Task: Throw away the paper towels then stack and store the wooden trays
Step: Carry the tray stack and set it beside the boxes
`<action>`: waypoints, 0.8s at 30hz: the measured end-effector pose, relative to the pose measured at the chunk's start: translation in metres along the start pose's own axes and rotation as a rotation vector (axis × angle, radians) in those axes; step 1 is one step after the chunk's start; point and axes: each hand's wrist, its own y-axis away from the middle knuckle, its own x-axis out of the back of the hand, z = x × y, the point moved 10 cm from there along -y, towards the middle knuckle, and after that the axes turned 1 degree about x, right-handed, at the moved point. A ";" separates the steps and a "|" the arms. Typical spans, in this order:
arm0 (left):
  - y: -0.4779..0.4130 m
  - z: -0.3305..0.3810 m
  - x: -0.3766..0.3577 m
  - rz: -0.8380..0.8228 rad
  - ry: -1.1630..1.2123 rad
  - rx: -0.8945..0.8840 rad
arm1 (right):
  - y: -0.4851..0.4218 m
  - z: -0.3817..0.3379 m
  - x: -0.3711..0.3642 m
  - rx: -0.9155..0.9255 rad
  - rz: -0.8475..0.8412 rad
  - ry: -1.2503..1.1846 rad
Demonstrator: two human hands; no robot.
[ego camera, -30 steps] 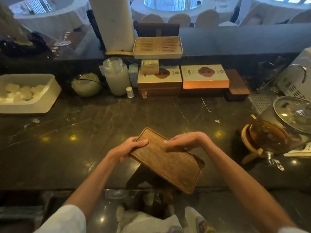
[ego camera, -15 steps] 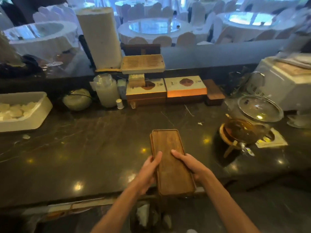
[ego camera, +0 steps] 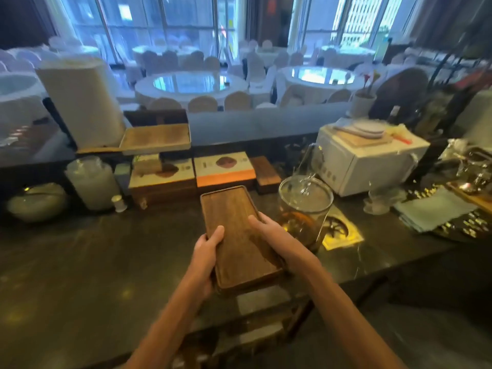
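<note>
You hold the wooden tray (ego camera: 234, 235) in the centre of the frame, its long side pointing away from you, its near end out over the front edge of the dark counter (ego camera: 80, 262). A second wooden edge shows under that near end; whether it is another tray you cannot tell. Your left hand (ego camera: 206, 258) grips the left long edge with the thumb flat on the top face. Your right hand (ego camera: 277, 241) grips the right long edge the same way, so both hands are clamped on the tray.

Just right of your right hand stands a glass teapot (ego camera: 306, 209) with a clear lid and amber liquid inside, the closest thing on that side. Behind it, right of centre, sits a white appliance (ego camera: 367, 161), and a folded grey cloth (ego camera: 434, 211) lies at the right edge.

Beyond the tray's far end an orange-fronted box (ego camera: 223, 169) sits against the back ledge, with a brown box (ego camera: 162, 177) to its left and a small wooden block (ego camera: 266, 174) to its right. Above them a slatted tray (ego camera: 157, 139) rests on the ledge beside a tall paper towel roll (ego camera: 80, 102) in the upper left. Lower left hold a cloudy plastic container (ego camera: 91, 182) and a pale bowl (ego camera: 36, 201).
</note>
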 end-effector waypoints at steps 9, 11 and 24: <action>-0.069 0.143 -0.161 -0.059 0.022 -0.318 | -0.052 -0.165 0.132 0.251 0.013 0.091; -0.094 0.166 -0.184 -0.018 0.037 -0.379 | -0.073 -0.186 0.159 0.246 0.024 0.065; -0.351 0.178 -0.226 0.076 -0.109 -0.328 | -0.291 -0.168 0.273 0.086 0.126 0.110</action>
